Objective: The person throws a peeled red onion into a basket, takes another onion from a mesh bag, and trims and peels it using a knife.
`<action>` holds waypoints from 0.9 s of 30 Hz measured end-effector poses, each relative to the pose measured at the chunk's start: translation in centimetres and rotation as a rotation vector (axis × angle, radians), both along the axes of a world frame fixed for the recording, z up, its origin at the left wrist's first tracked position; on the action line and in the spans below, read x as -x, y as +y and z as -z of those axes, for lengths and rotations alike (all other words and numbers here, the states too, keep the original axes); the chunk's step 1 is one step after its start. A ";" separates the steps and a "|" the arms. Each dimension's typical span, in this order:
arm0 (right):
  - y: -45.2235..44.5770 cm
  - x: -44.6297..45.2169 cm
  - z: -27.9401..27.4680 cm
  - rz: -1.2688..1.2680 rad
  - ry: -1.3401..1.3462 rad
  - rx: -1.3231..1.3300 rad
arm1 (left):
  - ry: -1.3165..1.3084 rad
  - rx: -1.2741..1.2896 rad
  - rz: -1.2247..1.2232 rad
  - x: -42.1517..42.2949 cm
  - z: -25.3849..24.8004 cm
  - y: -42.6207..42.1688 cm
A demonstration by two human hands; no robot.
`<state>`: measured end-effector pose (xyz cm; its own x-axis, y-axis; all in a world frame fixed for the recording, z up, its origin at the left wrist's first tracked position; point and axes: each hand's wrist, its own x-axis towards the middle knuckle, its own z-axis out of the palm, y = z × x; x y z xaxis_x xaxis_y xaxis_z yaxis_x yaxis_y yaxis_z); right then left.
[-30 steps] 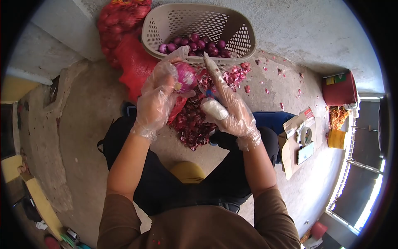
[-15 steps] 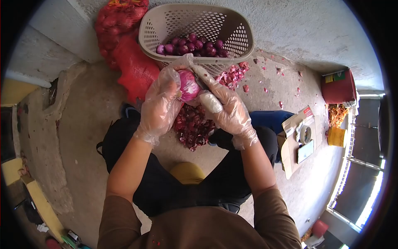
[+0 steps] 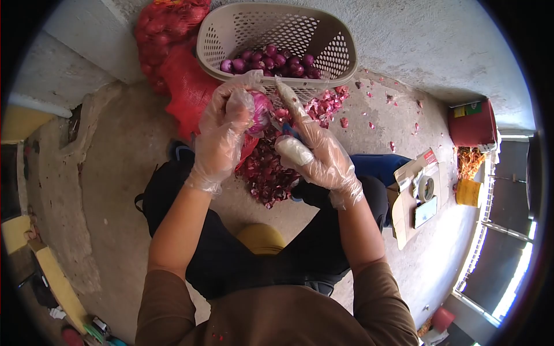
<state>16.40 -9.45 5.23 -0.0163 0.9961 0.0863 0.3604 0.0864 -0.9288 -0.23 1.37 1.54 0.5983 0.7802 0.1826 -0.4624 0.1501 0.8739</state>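
My left hand [image 3: 222, 135], in a clear plastic glove, is closed round a purple-red onion [image 3: 261, 112]. The onion is held up in front of the basket, its right side turned toward my other hand. My right hand [image 3: 323, 153], gloved too, is curled round a small blue tool [image 3: 288, 131], mostly hidden by the fingers. White wrapping covers the thumb and index finger of this hand, and the index finger points up and forward. A small gap separates the right hand from the onion. Below both hands lies a heap of dark red onion skins [image 3: 268, 176] on the floor.
A beige perforated basket [image 3: 277, 82] with several purple onions [image 3: 271, 60] stands ahead by the wall. To its left are red mesh sacks [image 3: 187, 86]. On the right are a cardboard piece [image 3: 404, 199] with a tape roll [image 3: 426, 187] and phone [image 3: 425, 212], and a red bucket [image 3: 472, 124].
My right hand has drawn slightly away from the onion, widening the gap and showing more of the blue tool. The left hand has turned the onion a little.
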 end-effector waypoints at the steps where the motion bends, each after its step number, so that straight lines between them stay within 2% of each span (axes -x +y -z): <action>1: 0.0 0.2 0.0 0.003 0.003 0.000 | -0.024 0.018 0.017 -0.1 0.0 -0.1; 3: 0.1 0.4 0.4 0.020 -0.019 -0.043 | -0.060 0.036 0.038 -0.3 -0.2 -0.3; 9: -0.1 0.6 -0.1 0.036 0.020 0.163 | -0.042 -0.067 0.022 -0.3 0.2 -0.5; 14: 0.1 0.8 1.0 0.073 0.111 0.096 | 0.027 -0.156 -0.030 -0.3 1.0 -0.6; 18: 0.3 0.9 -0.8 0.146 0.193 0.248 | 0.056 -0.141 0.014 0.2 0.8 -0.3; 21: 0.3 0.8 -0.9 0.215 0.263 0.267 | -0.055 -0.001 0.036 -0.4 -0.2 -0.5; 23: 0.2 0.3 -0.8 0.151 0.254 0.254 | -0.090 0.166 0.035 -0.5 -0.6 -0.6; 27: 0.3 -0.2 0.7 0.086 0.130 0.105 | -0.182 0.349 0.143 -0.2 -1.2 -0.5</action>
<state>16.63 -9.10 4.52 0.0736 0.9970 -0.0226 0.2388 -0.0396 -0.9703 -0.01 0.85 2.76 0.6878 0.7251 0.0346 -0.5575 0.4971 0.6648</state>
